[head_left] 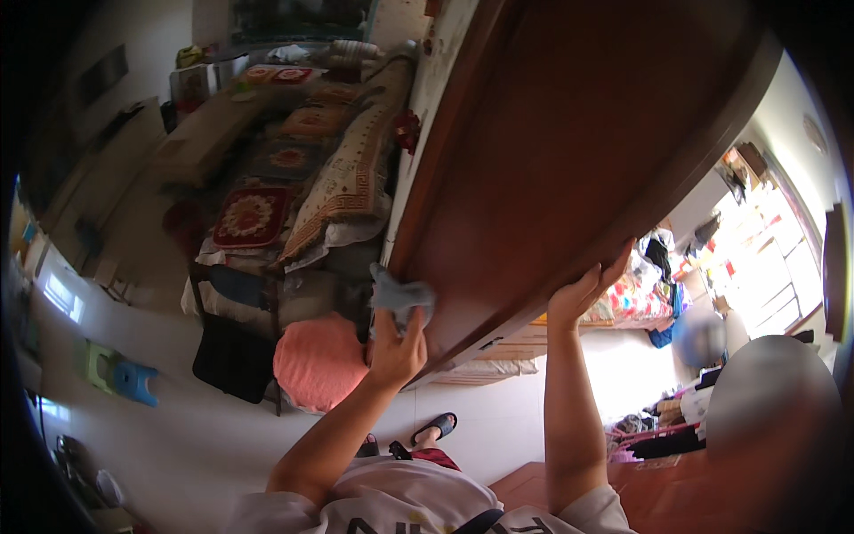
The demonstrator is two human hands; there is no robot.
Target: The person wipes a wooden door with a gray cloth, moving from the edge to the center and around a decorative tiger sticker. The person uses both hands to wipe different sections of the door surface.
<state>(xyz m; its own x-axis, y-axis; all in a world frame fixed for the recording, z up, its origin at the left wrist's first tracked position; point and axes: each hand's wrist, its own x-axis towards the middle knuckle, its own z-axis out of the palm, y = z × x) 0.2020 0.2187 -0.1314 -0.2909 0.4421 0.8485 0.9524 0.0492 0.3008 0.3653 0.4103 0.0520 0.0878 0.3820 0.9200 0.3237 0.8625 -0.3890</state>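
Note:
A large brown wooden door stands tall in front of me, its face leaning across the upper middle. My left hand is closed on a crumpled grey-blue cloth, which touches the door's left edge near the bottom. My right hand grips the door's right edge, its thumb and fingers lying on either side of it. Just left of my left hand is a round pink cushion.
A long seat with patterned covers and a red floral mat runs back on the left. Beside it stands a black chair. Small green and blue stools are on the floor. A bed lies beyond the door, right.

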